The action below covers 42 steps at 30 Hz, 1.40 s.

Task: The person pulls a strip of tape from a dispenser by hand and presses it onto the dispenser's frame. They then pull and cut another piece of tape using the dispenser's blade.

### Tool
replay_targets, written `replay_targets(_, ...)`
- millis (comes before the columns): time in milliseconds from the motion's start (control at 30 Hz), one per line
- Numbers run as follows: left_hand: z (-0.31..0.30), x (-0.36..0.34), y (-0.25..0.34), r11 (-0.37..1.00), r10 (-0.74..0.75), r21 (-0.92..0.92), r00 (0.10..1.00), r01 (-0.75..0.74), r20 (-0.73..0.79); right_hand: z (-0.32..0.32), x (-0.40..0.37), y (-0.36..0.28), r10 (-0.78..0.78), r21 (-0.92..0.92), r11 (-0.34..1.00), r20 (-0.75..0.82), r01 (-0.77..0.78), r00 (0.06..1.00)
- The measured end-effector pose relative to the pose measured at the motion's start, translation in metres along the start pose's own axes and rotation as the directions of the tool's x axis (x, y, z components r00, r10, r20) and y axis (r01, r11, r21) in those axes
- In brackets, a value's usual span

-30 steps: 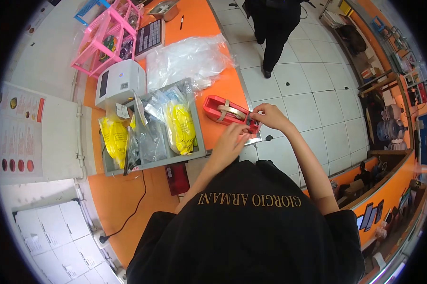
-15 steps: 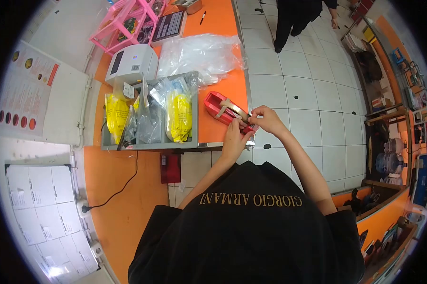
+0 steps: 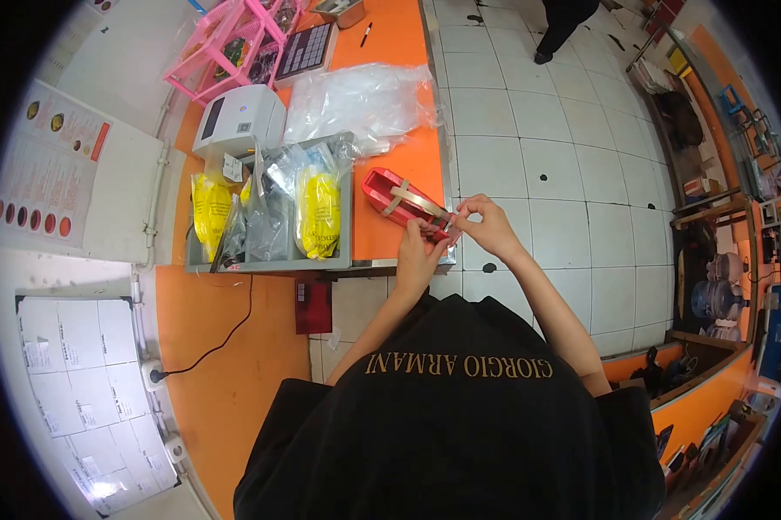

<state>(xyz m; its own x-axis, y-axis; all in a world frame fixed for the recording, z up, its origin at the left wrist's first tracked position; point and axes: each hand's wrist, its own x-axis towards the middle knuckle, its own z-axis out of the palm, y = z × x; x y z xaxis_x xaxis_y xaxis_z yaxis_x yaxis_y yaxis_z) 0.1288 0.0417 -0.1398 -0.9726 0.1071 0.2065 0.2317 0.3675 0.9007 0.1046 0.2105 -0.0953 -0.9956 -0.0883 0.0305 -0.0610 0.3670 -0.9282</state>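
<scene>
A red tape dispenser (image 3: 379,184) rests near the right edge of the orange table, tilted across it with its front end toward me. In its frame sits a roll of tape (image 3: 421,201). My left hand (image 3: 418,256) is closed on the near end of the dispenser, by the table corner. At that same end, my right hand (image 3: 487,227) pinches with thumb and forefinger at the tape's front; the strip between the fingertips is hardly visible.
Left of the dispenser stands a grey divided bin (image 3: 345,208) with yellow packets (image 3: 321,215) and clear bags. Behind it are a white label printer (image 3: 243,120), plastic bags (image 3: 351,104), a keypad (image 3: 306,50) and a pink rack (image 3: 221,52). A person (image 3: 563,24) is on the tiled floor.
The dispenser and both hands appear slightly farther left, the left hand also a little lower on it. The person at the top has walked farther away, with less of them in view.
</scene>
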Motion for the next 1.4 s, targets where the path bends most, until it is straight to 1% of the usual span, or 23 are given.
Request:
replay_targets(67,-0.001,0.0,-0.001,1.0,0.003,0.009,1.0,-0.003,-0.002,-0.002,-0.003,0.006,0.017,0.001,1.0,0.016,-0.017,1.0)
replay_targets(167,-0.002,0.0,0.002,0.999,0.023,0.037,1.0,-0.023,-0.008,-0.003,-0.011,0.014,0.032,0.0,0.999,-0.007,-0.032,0.999)
replay_targets(233,-0.002,0.0,0.001,0.999,0.022,0.026,1.0,-0.022,-0.006,-0.005,-0.015,0.02,0.073,0.028,0.997,0.002,-0.073,0.997)
replay_targets(300,-0.001,0.0,0.002,1.0,0.023,0.012,1.0,-0.023,-0.002,-0.002,-0.016,0.023,0.063,0.042,0.997,0.002,-0.063,0.998)
replay_targets(367,-0.001,0.0,0.003,0.999,-0.031,-0.011,1.0,0.031,0.0,-0.002,-0.019,0.024,0.052,0.058,0.997,0.006,-0.052,0.999)
replay_targets(400,-0.001,0.0,0.002,0.999,-0.032,-0.009,0.999,0.032,-0.004,-0.004,-0.02,0.023,0.048,0.061,0.997,0.007,-0.048,0.999)
replay_targets(467,-0.001,0.0,0.0,0.999,0.019,0.039,1.0,-0.019,-0.009,-0.009,-0.023,0.022,0.042,0.066,0.997,0.011,-0.042,0.999)
replay_targets(533,-0.002,0.0,0.0,0.999,0.025,0.044,1.0,-0.024,-0.009,-0.014,-0.027,0.021,0.081,0.1,0.992,0.003,-0.081,0.997)
replay_targets(667,-0.001,0.0,-0.001,0.998,0.023,0.054,1.0,-0.022,-0.008,-0.009,-0.024,0.028,0.056,0.055,0.997,0.023,-0.057,0.998)
replay_targets(733,-0.002,0.0,0.002,0.998,0.022,0.066,1.0,-0.022,-0.006,-0.004,-0.024,0.034,0.108,0.079,0.991,0.04,-0.111,0.993)
replay_targets(867,-0.001,0.001,0.004,0.997,0.04,0.063,0.999,-0.039,-0.007,0.005,-0.024,0.041,0.09,0.027,0.996,-0.015,-0.089,0.996)
replay_targets(900,-0.001,0.001,0.006,0.997,0.038,0.063,0.999,-0.038,-0.006,0.009,-0.024,0.043,0.051,0.035,0.998,-0.051,-0.049,0.997)
replay_targets(933,0.0,0.0,0.009,0.998,0.053,0.039,0.998,-0.052,-0.023,0.012,-0.023,0.046,0.011,0.041,0.999,-0.087,-0.008,0.996)
replay_targets(1000,0.003,0.001,0.013,0.998,0.069,0.014,0.997,-0.069,-0.039,0.015,-0.023,0.048,0.022,0.036,0.999,-0.091,-0.019,0.996)
replay_targets(1067,0.006,0.003,0.016,0.995,0.014,-0.096,0.998,-0.021,-0.069,0.017,-0.022,0.048,0.033,0.032,0.999,-0.093,-0.03,0.995)
replay_targets(1100,0.008,0.004,0.015,0.995,0.013,-0.095,0.998,-0.02,-0.068,0.019,-0.022,0.047,0.036,0.054,0.998,-0.119,-0.029,0.992)
replay_targets(1167,0.012,0.007,0.013,0.982,-0.084,-0.177,0.993,0.068,-0.088,0.021,-0.021,0.045,0.041,0.074,0.997,-0.144,-0.03,0.989)
replay_targets(1300,0.01,0.009,0.022,0.974,-0.098,-0.215,0.991,0.076,-0.096,0.017,-0.02,0.026,0.049,0.02,0.999,-0.144,-0.046,0.988)
replay_targets(1367,0.011,0.008,0.021,0.959,-0.124,-0.265,0.99,0.103,-0.062,0.017,-0.021,0.025,0.064,0.006,0.998,-0.144,-0.064,0.988)
replay_targets(1400,0.011,0.008,0.022,0.958,-0.125,-0.266,0.99,0.105,-0.061,0.017,-0.021,0.026,-0.039,-0.127,0.992,-0.182,0.016,0.983)
